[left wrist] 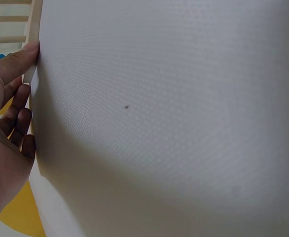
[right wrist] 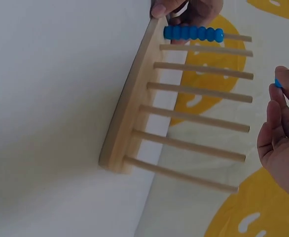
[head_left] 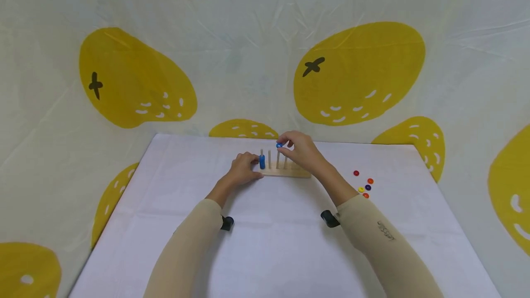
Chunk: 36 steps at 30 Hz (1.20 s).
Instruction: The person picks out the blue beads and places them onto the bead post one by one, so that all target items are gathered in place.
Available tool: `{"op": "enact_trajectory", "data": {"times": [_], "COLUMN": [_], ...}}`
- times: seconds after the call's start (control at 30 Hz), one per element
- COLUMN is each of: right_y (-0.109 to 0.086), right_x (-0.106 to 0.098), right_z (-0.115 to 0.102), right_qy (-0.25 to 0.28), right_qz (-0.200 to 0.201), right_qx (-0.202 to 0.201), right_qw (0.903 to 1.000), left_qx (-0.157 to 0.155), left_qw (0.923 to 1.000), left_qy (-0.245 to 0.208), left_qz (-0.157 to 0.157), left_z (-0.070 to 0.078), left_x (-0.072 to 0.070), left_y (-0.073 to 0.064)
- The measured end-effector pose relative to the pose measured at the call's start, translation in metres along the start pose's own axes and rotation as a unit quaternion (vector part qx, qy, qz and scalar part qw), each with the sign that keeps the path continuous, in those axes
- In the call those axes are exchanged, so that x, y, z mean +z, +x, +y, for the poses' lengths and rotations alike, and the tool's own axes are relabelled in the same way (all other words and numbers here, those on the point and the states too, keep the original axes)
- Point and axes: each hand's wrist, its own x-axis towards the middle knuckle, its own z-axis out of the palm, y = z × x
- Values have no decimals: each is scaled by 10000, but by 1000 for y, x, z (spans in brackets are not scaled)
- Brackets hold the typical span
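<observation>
A wooden rack [head_left: 287,173] with a row of upright pegs stands on the white table. Its leftmost peg carries a stack of blue beads [right wrist: 193,33], with the peg's tip showing above them; the other pegs are bare. My left hand [head_left: 243,168] grips the left end of the rack's base, thumb [left wrist: 23,61] on its front side. Between thumb and fingertips, my right hand [head_left: 301,151] pinches a single blue bead [right wrist: 278,83]. That bead is apart from the peg tips in the right wrist view, a short gap beyond them.
To the right of the rack lie several loose beads: a red bead [head_left: 356,173], orange ones, a yellow bead [head_left: 361,190] and a dark purple bead [head_left: 368,187]. A patterned cloth [head_left: 248,59] with yellow fruit hangs behind the table's back edge.
</observation>
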Motion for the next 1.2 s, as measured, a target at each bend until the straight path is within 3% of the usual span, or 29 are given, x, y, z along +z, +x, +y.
{"op": "enact_trajectory", "data": {"times": [0.4, 1.2], "right_y": [20, 29], "right_x": [24, 37], "right_z": [-16, -16], "right_qy": [142, 242], "right_qz": [-510, -709], "right_qx": [-97, 8], "right_qw": [9985, 9972], "left_qx": [58, 76], "left_qw": [10000, 9999], "left_qy": [-52, -118], "left_qz": [45, 14], "left_z": [-3, -2], "left_x": [3, -1], "left_y": [0, 0]}}
